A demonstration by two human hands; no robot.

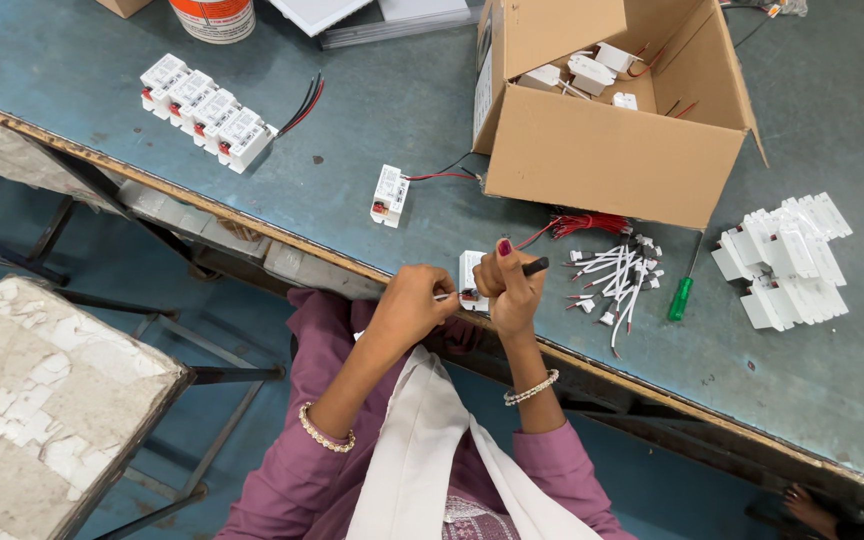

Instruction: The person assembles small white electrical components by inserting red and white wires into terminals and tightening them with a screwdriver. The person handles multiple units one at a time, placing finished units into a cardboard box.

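Note:
My left hand (pixel 410 303) pinches a thin white wire (pixel 443 296) and holds its end against a small white electrical module (pixel 469 272) at the table's front edge. My right hand (pixel 509 290) is closed around a black-handled tool (pixel 535 266), with its fingers right beside the module. The tool's tip is hidden behind my fingers. A red wire (pixel 537 235) runs from the module toward the cardboard box.
An open cardboard box (pixel 602 150) with white modules stands behind my hands. Near it are a loose pile of white connector wires (pixel 612 280), a green-handled screwdriver (pixel 681 297), stacked white housings (pixel 787 262), a row of modules (pixel 207 110) and a single module (pixel 389 195). A worn stool (pixel 42 400) stands lower left.

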